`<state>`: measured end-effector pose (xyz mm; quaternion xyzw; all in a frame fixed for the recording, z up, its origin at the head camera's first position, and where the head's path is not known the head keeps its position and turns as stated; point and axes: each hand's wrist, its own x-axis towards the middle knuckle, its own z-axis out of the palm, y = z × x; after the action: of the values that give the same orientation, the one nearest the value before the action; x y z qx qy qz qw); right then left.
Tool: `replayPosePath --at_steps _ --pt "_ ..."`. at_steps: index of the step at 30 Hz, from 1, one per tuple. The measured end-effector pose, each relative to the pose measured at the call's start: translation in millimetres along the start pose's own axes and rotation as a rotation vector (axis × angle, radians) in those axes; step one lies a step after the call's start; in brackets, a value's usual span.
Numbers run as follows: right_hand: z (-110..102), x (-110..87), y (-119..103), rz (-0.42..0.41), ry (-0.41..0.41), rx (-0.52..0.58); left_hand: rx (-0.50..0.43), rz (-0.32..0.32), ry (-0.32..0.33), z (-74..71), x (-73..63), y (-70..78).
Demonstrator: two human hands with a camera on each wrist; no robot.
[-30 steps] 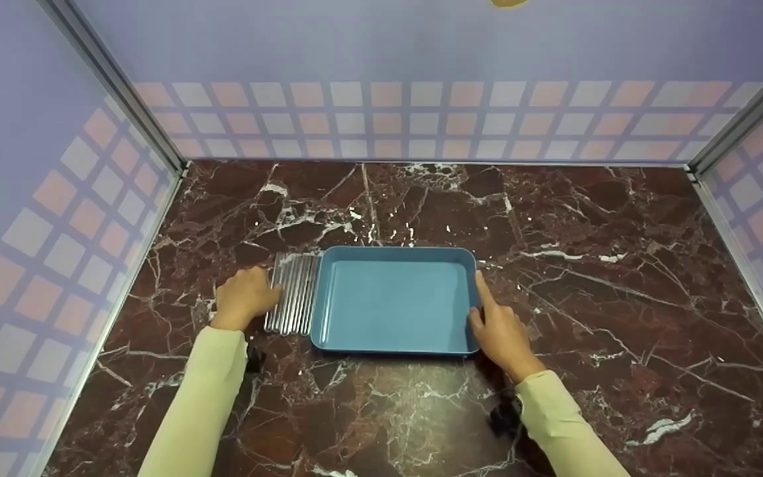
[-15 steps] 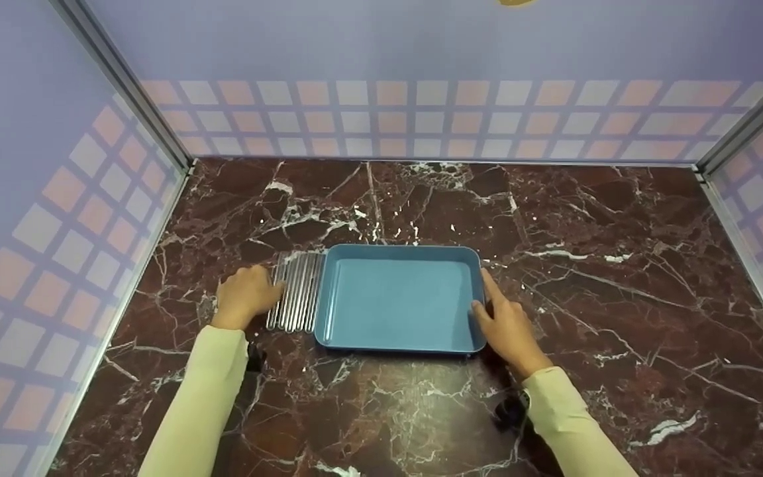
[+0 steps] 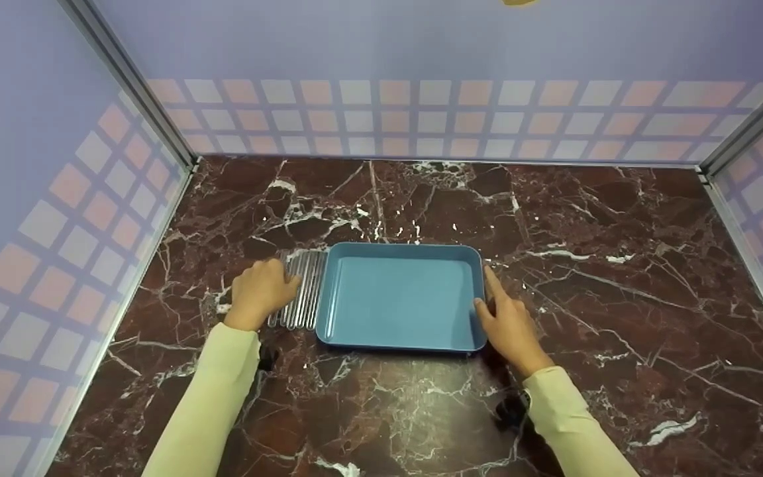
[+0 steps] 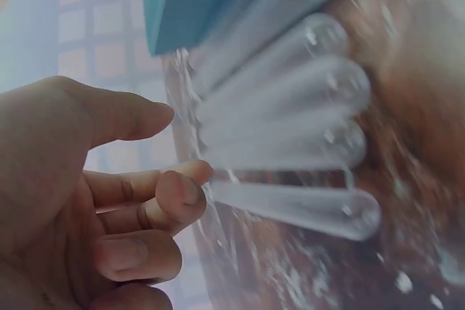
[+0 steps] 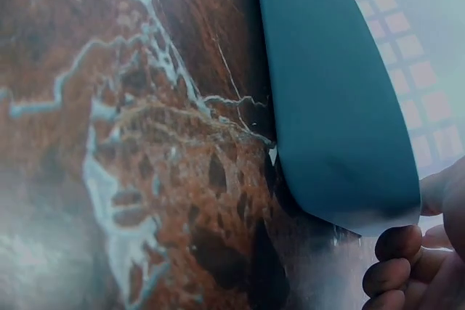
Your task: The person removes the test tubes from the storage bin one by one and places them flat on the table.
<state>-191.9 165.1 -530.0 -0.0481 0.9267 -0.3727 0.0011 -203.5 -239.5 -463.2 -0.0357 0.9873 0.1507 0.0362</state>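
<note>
A blue rectangular tray lies on the marble-patterned surface in the head view. Against its left side several clear test tubes lie side by side, their rounded ends toward me; the left wrist view shows these tubes closely. My left hand is over the outer tubes, partly covering them. Its thumb stands apart from the bent fingers, and one fingertip is at the outermost tube; whether it touches cannot be told. My right hand holds the tray's right wall, thumb at the rim and fingers outside.
The dark red marbled tabletop extends around the tray. Pale lilac panels with pink and white squares enclose the back and both sides, joined by grey metal corner posts.
My left hand has shifted right, farther over the tubes. The right hand stays at the tray's right side, and the tray keeps its place; the head view has drifted slightly.
</note>
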Motion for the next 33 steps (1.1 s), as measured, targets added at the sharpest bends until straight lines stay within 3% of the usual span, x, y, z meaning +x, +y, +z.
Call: replayPosePath --at_steps 6,16,26,33 --pt "3 -1.0 1 -0.027 -0.015 -0.019 0.007 0.058 0.022 0.9 -2.3 20.1" --pt "8 -3.5 1 -0.063 -0.004 -0.092 0.003 0.238 -0.03 6.3 -1.4 42.5" --pt "11 -4.1 1 -0.075 0.028 -0.138 0.043 0.27 -0.084 17.7 -6.7 48.7" --pt "14 -4.7 3 -0.097 0.04 -0.128 0.155 0.276 -0.008 25.9 -6.9 56.1"
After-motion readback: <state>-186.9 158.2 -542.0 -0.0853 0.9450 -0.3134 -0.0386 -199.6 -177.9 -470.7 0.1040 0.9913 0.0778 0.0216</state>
